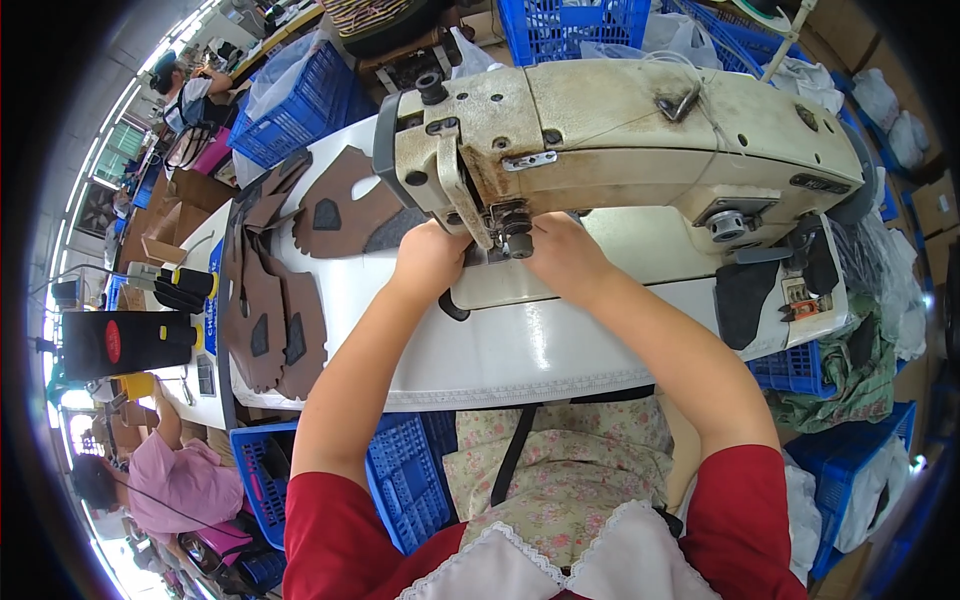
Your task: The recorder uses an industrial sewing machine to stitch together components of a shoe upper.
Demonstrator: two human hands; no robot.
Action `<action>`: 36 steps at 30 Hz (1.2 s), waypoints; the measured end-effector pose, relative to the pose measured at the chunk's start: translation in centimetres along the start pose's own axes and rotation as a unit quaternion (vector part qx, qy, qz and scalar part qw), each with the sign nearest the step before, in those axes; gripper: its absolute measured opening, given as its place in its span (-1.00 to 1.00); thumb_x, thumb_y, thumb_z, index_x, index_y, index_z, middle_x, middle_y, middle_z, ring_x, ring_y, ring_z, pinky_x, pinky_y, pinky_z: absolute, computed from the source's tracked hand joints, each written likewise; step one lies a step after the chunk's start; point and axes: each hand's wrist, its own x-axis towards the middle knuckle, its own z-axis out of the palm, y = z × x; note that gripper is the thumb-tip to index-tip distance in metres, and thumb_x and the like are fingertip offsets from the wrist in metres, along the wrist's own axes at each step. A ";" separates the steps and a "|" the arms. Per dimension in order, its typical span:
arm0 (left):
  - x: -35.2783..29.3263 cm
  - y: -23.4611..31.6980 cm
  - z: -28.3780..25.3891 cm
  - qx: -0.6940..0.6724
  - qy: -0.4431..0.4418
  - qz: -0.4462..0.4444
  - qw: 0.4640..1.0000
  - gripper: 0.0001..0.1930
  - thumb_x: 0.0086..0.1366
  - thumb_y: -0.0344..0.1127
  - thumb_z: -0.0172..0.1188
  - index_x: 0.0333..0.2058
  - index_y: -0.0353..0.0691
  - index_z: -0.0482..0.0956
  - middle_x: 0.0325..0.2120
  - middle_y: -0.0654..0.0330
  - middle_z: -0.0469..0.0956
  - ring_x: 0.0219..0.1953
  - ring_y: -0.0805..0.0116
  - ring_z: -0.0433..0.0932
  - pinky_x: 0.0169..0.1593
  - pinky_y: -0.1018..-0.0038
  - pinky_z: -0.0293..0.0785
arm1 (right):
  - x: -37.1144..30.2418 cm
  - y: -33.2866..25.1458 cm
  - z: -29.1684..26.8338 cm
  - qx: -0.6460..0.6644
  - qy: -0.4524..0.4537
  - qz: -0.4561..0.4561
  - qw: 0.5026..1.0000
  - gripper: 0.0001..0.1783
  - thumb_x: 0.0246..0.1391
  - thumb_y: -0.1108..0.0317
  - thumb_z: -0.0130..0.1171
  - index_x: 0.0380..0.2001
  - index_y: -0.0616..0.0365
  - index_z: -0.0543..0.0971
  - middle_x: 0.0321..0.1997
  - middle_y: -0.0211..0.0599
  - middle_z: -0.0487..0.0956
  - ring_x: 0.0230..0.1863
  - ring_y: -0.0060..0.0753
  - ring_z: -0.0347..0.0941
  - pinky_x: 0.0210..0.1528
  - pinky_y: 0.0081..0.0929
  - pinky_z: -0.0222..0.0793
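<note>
My left hand (pixel 428 258) is curled just left of the needle area of a cream sewing machine (pixel 620 125). On the other side of the presser area is my right hand (pixel 568 252), also bent inward. The machine head hides most fingertips of both hands, so what they pinch cannot be made out. Beyond my left hand lies a brown cut piece (pixel 345 200) with dark grey patches and an oval hole. More brown pieces (pixel 262 325) with dark patches overlap at the table's left end. A dark flat piece (pixel 742 302) rests at the right end.
The white sewing table (pixel 480 365) spans in front of me. Blue plastic crates (pixel 305 105) stand behind it, others (pixel 405 475) below. A thread stand (pixel 795 45) rises behind the machine. At the left, one person (pixel 185 480) sits by another machine (pixel 125 342); a second person (pixel 190 90) is farther back.
</note>
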 end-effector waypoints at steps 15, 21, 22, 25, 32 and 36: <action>0.1 -0.4 -0.5 -0.008 -0.001 0.010 1.000 -0.78 0.01 -0.47 0.17 -0.34 -0.10 0.69 -0.40 0.08 0.60 -0.28 0.02 0.62 -0.25 0.16 0.56 | -19.9 13.5 -21.5 -0.009 0.501 0.515 0.696 -0.48 0.43 0.10 -0.03 0.22 0.32 0.38 0.06 -0.11 0.55 0.08 -0.28 0.48 0.13 -0.37 0.37; -0.3 -0.2 -0.5 -0.003 -0.038 -0.025 0.999 -0.73 0.01 -0.49 0.16 -0.30 -0.08 0.72 -0.37 0.09 0.62 -0.25 0.03 0.62 -0.22 0.17 0.57 | -25.7 21.2 -19.6 0.339 0.407 0.597 0.602 -0.20 0.42 -0.24 -0.25 0.35 0.28 0.28 0.32 -0.02 0.42 0.30 -0.24 0.39 0.33 -0.29 0.27; -0.4 -0.1 -0.6 0.000 -0.035 -0.029 0.999 -0.73 0.01 -0.49 0.16 -0.30 -0.08 0.72 -0.37 0.09 0.62 -0.25 0.03 0.62 -0.22 0.17 0.57 | -25.6 21.2 -19.4 0.355 0.396 0.593 0.604 -0.16 0.41 -0.29 -0.29 0.34 0.27 0.31 0.32 -0.02 0.44 0.28 -0.24 0.41 0.33 -0.29 0.27; -0.1 0.0 -0.3 -0.012 -0.024 -0.010 1.000 -0.72 0.01 -0.49 0.16 -0.29 -0.08 0.72 -0.38 0.09 0.62 -0.26 0.02 0.61 -0.21 0.17 0.57 | -26.4 22.9 -21.2 0.223 0.381 0.620 0.649 -0.05 0.34 -0.40 -0.29 0.16 0.39 0.50 0.06 0.03 0.63 0.13 -0.19 0.55 0.28 -0.29 0.33; -0.7 -0.4 -0.6 0.011 -0.036 -0.023 0.999 -0.73 0.03 -0.48 0.16 -0.28 -0.07 0.71 -0.40 0.06 0.60 -0.27 0.00 0.61 -0.22 0.15 0.56 | -17.1 27.7 -29.4 -0.125 0.082 0.651 0.744 -0.02 0.27 -0.44 -0.32 -0.10 0.37 0.65 -0.08 0.31 0.62 0.10 0.23 0.52 0.18 -0.11 0.33; -0.2 -0.4 -0.2 0.014 -0.042 -0.020 0.999 -0.74 0.04 -0.48 0.15 -0.29 -0.08 0.70 -0.40 0.05 0.60 -0.27 -0.01 0.61 -0.24 0.14 0.55 | -15.5 33.7 -30.8 -0.158 -0.058 0.662 0.731 -0.04 0.20 -0.45 -0.24 -0.01 0.33 0.62 0.10 0.32 0.54 0.25 0.26 0.40 0.29 -0.07 0.24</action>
